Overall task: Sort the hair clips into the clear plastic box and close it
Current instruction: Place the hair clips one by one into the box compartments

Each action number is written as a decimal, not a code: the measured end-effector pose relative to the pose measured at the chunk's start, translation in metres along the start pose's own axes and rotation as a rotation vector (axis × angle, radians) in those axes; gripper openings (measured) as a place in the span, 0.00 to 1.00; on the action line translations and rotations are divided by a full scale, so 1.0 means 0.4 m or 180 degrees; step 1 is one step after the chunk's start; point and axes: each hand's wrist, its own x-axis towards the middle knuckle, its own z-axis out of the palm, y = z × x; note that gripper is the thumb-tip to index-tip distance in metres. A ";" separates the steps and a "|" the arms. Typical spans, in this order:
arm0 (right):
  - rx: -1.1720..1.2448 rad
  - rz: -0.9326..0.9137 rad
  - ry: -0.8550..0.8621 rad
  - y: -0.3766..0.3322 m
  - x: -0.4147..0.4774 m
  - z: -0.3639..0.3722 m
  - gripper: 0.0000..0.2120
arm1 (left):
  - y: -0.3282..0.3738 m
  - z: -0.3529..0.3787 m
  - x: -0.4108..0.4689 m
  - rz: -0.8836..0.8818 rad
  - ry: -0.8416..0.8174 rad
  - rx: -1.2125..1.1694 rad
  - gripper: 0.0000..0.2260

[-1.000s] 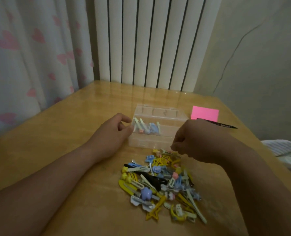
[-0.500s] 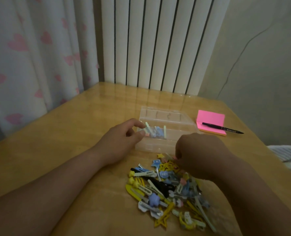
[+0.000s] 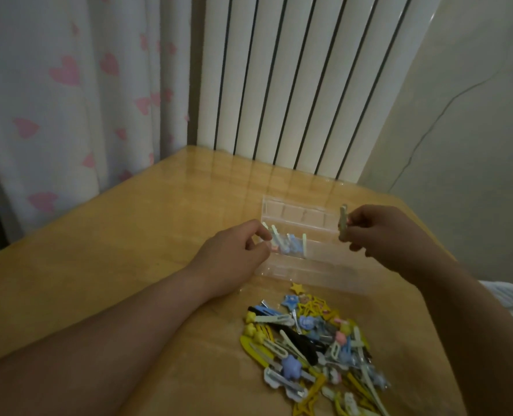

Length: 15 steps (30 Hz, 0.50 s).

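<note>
Head view: pinches a pale green clip [image 3: 343, 223] in the right grip [image 3: 390, 235], above the open clear plastic box [image 3: 318, 265]. Curls the left grip [image 3: 234, 253] at the box's left end; clamped or not, cannot tell. Few clips [image 3: 288, 246] inside; big pile [image 3: 315, 346] left on the worktop [image 3: 129, 250].

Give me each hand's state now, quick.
Left hand: grips the clear plastic box by its left end.
Right hand: pinches a pale green hair clip.

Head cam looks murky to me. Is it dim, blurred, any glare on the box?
Head view: dim, warm light; the table mirrors the radiator at its far edge; the clear box is faint, walls hard to trace; the pile of hair clips smears toward the lower right.
</note>
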 end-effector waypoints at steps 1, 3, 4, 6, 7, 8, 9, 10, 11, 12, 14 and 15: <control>-0.0006 0.0041 -0.0012 -0.005 0.025 0.006 0.03 | 0.000 0.000 0.001 -0.0004 0.0004 0.0009 0.05; -0.0198 0.0149 -0.0131 -0.020 0.071 0.020 0.04 | -0.001 0.002 0.002 -0.0019 -0.0003 0.0012 0.05; -0.0369 0.0207 -0.0236 -0.029 0.093 0.028 0.04 | -0.002 0.003 0.003 -0.0022 -0.0002 0.0018 0.05; -0.0708 0.0360 -0.0531 -0.049 0.127 0.046 0.05 | -0.005 0.004 0.005 -0.0024 0.0003 0.0029 0.05; -0.0876 0.0447 -0.0692 -0.057 0.141 0.056 0.06 | -0.006 0.004 0.005 -0.0019 0.0000 0.0027 0.06; -0.1064 0.0534 -0.0838 -0.065 0.150 0.066 0.08 | -0.006 0.005 0.006 -0.0013 -0.0005 0.0028 0.06; -0.1260 0.0613 -0.0966 -0.072 0.156 0.074 0.09 | -0.007 0.005 0.005 -0.0012 -0.0007 0.0028 0.06; -0.1449 0.0659 -0.1059 -0.078 0.160 0.080 0.11 | -0.008 0.005 0.006 -0.0010 -0.0007 0.0031 0.06; -0.1616 0.0667 -0.1119 -0.083 0.163 0.084 0.12 | -0.009 0.005 0.006 -0.0008 -0.0009 0.0040 0.07; -0.1738 0.0663 -0.1175 -0.088 0.162 0.086 0.13 | -0.009 0.005 0.006 -0.0008 -0.0009 0.0051 0.07; -0.1885 0.0661 -0.1261 -0.092 0.161 0.087 0.14 | -0.009 0.004 0.006 -0.0016 -0.0009 0.0051 0.07; -0.1924 0.0655 -0.1265 -0.093 0.161 0.087 0.14 | -0.008 0.004 0.006 -0.0018 -0.0013 0.0046 0.07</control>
